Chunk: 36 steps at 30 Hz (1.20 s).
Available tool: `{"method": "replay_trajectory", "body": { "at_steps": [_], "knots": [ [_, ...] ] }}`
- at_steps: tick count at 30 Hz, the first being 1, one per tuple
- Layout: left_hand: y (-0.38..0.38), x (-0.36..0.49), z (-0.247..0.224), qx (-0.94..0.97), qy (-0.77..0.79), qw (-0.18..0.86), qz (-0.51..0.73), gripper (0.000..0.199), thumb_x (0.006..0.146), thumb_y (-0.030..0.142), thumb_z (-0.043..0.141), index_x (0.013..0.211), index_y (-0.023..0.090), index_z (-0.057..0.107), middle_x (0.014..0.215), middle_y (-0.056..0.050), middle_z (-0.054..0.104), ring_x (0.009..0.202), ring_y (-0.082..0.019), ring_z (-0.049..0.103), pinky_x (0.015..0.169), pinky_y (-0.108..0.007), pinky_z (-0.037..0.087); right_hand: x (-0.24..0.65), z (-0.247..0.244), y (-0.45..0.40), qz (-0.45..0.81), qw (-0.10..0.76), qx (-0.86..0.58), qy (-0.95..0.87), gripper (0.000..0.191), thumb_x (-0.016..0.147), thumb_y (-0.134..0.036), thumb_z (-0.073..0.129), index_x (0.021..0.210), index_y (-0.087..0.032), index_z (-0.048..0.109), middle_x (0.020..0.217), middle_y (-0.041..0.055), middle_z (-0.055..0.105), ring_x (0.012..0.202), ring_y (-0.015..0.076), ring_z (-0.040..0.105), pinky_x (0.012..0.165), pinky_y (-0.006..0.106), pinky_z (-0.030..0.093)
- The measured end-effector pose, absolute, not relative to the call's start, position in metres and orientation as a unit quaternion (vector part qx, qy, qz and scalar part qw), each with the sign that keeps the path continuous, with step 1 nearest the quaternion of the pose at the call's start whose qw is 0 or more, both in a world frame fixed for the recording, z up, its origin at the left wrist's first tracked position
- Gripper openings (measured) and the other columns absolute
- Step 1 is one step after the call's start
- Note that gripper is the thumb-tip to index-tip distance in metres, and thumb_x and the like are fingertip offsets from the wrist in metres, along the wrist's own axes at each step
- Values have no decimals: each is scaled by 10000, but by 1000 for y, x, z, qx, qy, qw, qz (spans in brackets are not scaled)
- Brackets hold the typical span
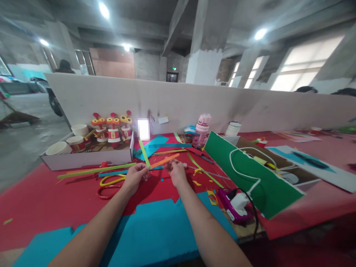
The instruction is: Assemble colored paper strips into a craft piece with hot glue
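Observation:
My left hand [137, 175] pinches the joint where a green paper strip [144, 152] and an orange paper strip [165, 161] meet at an angle. The green one points up and away, while the orange one runs to the right. Close to the orange strip is my right hand [176, 172], its fingers bent and blurred; whether they grip the strip cannot be made out. Left of my left hand lie scissors with yellow and red handles [108, 191], beside a long green strip [97, 171] and a blue strip [114, 173].
A white tray [89, 161] holds paper cups and three cup figures [113, 129]. To the right stand a green-sided box [250, 181] with a white cable and a purple power strip [235, 209]. A pink bottle [203, 128] stands behind. Blue sheets [158, 230] cover the near edge.

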<state>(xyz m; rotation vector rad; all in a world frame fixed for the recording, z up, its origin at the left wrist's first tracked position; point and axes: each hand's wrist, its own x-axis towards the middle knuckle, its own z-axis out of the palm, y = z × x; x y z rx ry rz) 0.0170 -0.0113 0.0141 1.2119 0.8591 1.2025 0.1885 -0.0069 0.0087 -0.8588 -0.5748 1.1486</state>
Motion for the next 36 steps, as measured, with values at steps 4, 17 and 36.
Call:
{"method": "replay_trajectory", "body": {
  "at_steps": [4, 17, 36],
  "knots": [
    [-10, 18, 9, 549, 370, 545, 514, 261, 676, 365, 690, 633, 146, 555, 463, 24, 524, 397, -77, 452, 426, -201, 350, 164, 0, -17, 649, 588, -346, -338, 285, 521, -309, 786, 680, -135, 626, 605, 21, 656, 531, 118, 598, 621, 279, 522],
    [-9, 18, 7, 580, 396, 497, 510, 265, 631, 369, 715, 620, 146, 571, 510, 6, 572, 405, -89, 477, 415, -206, 345, 161, 5, -26, 665, 567, -344, -344, 338, 504, -333, 820, 736, -148, 659, 633, -1, 657, 572, 101, 607, 676, 280, 528],
    [-10, 17, 7, 607, 394, 474, 500, 282, 697, 399, 674, 639, 140, 579, 527, 8, 561, 446, -89, 488, 458, -203, 373, 161, 4, -25, 674, 560, -337, -345, 363, 497, -345, 827, 743, -150, 646, 653, -8, 660, 603, 108, 615, 674, 268, 522]
  ]
}}
